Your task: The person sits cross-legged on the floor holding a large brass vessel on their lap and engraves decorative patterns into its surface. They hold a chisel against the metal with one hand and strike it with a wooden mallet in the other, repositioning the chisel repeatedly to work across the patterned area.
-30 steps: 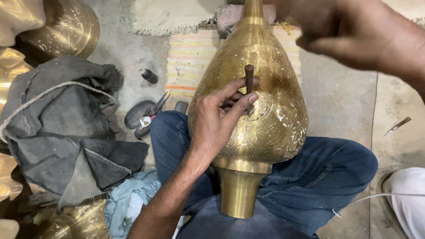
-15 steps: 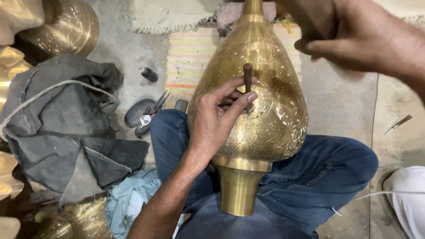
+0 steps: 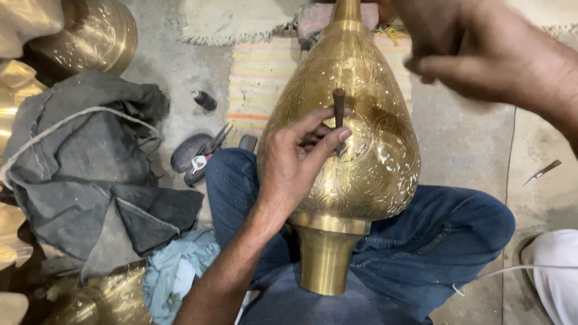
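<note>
Left hand (image 3: 295, 165) pinches a short dark punch (image 3: 339, 111) between thumb and fingertips, tip set against the engraved brass vase (image 3: 373, 150), shaft standing up off its wall. Vase lies across the lap on blue jeans (image 3: 457, 241), long axis running away from the person, neck (image 3: 325, 259) nearest. Right hand (image 3: 475, 51) hovers above and right of the punch, fingers curled; what it grips cannot be told. Left of the vase: grey cloth (image 3: 84, 174), pliers (image 3: 208, 150) on the floor.
</note>
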Demonstrator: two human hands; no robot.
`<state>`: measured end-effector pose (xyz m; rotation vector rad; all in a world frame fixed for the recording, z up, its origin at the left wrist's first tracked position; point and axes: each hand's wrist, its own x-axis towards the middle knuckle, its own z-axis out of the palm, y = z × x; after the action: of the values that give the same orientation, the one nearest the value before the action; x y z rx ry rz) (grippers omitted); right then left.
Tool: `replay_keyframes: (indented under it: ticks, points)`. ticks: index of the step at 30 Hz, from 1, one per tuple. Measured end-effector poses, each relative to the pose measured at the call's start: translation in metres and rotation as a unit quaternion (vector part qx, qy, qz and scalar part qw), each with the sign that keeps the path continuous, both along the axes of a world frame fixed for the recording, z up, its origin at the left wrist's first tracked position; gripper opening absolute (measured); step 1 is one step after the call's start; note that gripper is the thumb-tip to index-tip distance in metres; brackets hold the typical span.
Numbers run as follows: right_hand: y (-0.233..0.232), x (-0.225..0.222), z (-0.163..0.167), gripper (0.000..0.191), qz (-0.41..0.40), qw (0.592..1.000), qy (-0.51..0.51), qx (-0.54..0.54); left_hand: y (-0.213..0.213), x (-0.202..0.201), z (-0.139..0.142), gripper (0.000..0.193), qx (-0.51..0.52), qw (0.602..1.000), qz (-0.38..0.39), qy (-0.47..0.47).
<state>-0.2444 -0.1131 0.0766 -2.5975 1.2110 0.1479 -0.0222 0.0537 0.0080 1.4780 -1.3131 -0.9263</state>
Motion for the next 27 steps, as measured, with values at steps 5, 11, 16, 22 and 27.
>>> replay_keyframes:
  ticks: [5,11,16,22,27]
  points:
    - [-0.001,-0.003,-0.002,0.044,0.009,0.989,-0.146,-0.001,0.0,-0.001,-0.001,0.036,-0.008,1.0,-0.001,0.001]
    - [0.007,0.005,0.003,0.032,0.038,0.992,0.07,-0.095,-0.001,-0.001,-0.003,0.033,0.011,1.0,-0.004,-0.006]
    - [0.014,0.001,0.01,0.03,-0.007,0.997,0.053,-0.063,0.002,0.0,-0.008,0.035,-0.003,1.0,0.001,-0.027]
    - [0.012,-0.009,-0.006,0.022,0.013,0.994,-0.108,-0.022,0.002,0.0,-0.007,0.039,0.01,1.0,0.001,-0.003]
    - [0.01,-0.024,-0.04,0.025,-0.042,0.998,0.033,-0.03,-0.01,0.001,0.001,0.038,0.023,0.999,0.031,-0.016]
